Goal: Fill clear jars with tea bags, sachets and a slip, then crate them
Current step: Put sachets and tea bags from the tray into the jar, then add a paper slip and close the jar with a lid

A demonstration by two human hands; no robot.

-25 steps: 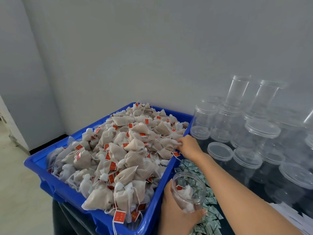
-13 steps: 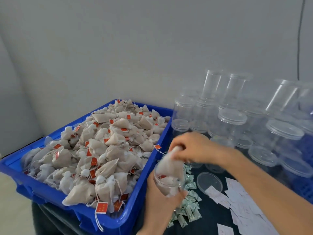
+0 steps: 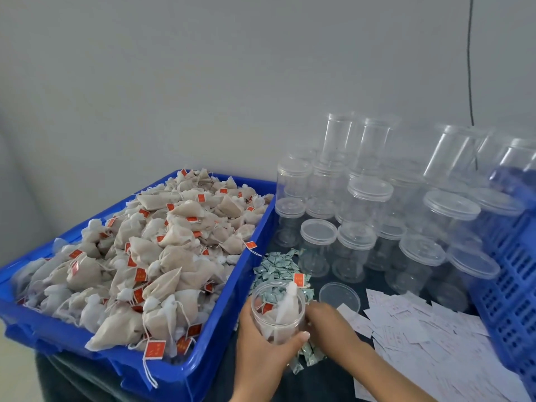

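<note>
Head view: at six o'clock the open jar [image 3: 278, 310] is gripped from the left by the left hand [image 3: 261, 348], thumb curled round its lower wall. Since half a second ago the right hand [image 3: 326, 317] has been lowered from the jar's mouth to the sachet pile [image 3: 278, 271] just beside it; whether its fingers are pinching a sachet cannot be told. A tea bag [image 3: 285, 303] now stands in the jar with its red tag [image 3: 299, 279] sticking out above the rim, so the tea-bag step is judged under way, with sachets next. At four o'clock, paper slips [image 3: 429, 340] are scattered on the dark tabletop [image 3: 327, 381], and a loose lid [image 3: 339, 294] lies near the jar. At nine o'clock the blue tray [image 3: 203, 358] is heaped with tea bags. Farther off, at one o'clock, lidded clear jars [image 3: 371, 216] are stacked; a blue crate [image 3: 510, 274] stands at three o'clock. A plain grey wall [image 3: 203, 82] closes the scene.
</note>
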